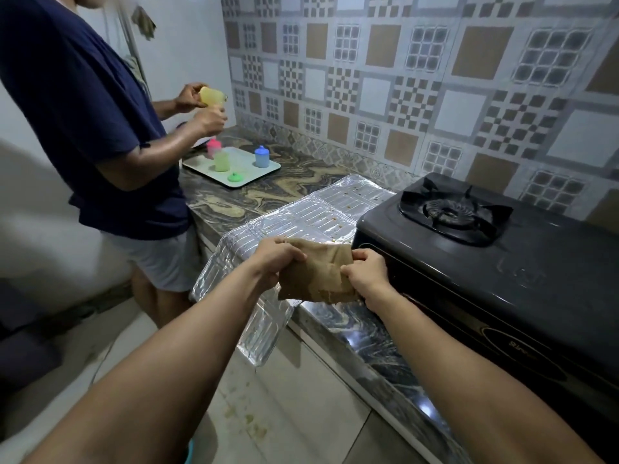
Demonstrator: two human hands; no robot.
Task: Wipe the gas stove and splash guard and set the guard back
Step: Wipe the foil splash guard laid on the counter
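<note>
Left hand (276,257) grips the left edge of a brown cloth (316,272), fingers curled over the top of it. Right hand (363,271) pinches the cloth's right edge, thumb & fingers bunching the fabric. Cloth is held between both hands, above the counter edge, w/ its lower part hanging loose and showing darker patches.

Under and behind the cloth lies the splash guard (301,216), a silvery foil panel flat on the marble-pattern counter (268,189), speckled w/ brown bits. Its near end overhangs the counter front and droops toward the floor. Guard sits just beside the left side of the gas stove (485,262).

Stove is black, on the counter to the right, one burner (450,211) w/ its pan support visible near the back. Patterned tile wall (402,78) runs behind.

Further left on the counter, a pale tray (268,169) holds a blue cup (261,157), a green cup (221,162), a pink cup (212,147) & a green lid (235,177). Another person (83,112) in a navy shirt & grey shorts stands at the tray, holding a yellow container (211,95) in both hands
</note>
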